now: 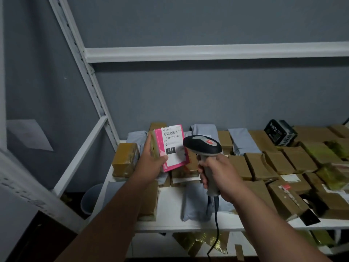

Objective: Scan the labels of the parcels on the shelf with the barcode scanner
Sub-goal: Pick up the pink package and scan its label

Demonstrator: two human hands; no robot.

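The left hand (151, 159) is gripping a pink parcel (171, 148) upright, thumb lying on its white label (172, 146) reading "231-239-K01" and "231"; just beside it, the right hand (217, 174) is wrapping the barcode scanner (203, 146)'s handle above the shelf (188, 226).

The left hand (151, 163) holds a parcel (172, 148) up above the shelf (170, 226), label (173, 143) facing us. The scanner (203, 145) sits just beside it at three o'clock, gripped by the right hand (220, 176), its cable (216, 224) hanging toward six. Boxes (273, 163) cover the shelf from two to four o'clock; another box (125, 159) lies at nine, behind the left hand.
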